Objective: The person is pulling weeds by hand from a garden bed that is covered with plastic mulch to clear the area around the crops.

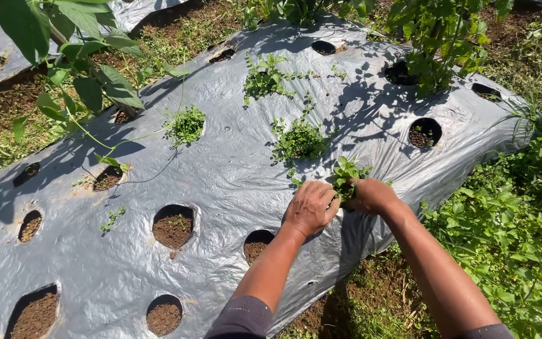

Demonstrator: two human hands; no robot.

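A silver plastic mulch sheet (221, 182) covers a raised garden bed and is punched with round planting holes. A small leafy green weed (347, 176) sprouts from one hole near the sheet's right side. My left hand (310, 207) rests palm down on the plastic, its fingers touching the base of that weed. My right hand (370, 194) is closed around the weed's stems from the right. Both forearms reach in from the bottom edge.
Open holes with bare soil (173, 227) lie to the left and near edge. More weeds (298, 142) grow from holes farther up. A tall leafy plant (76, 69) stands at upper left, another (437, 37) at upper right. Dense green groundcover (515, 232) fills the furrow on the right.
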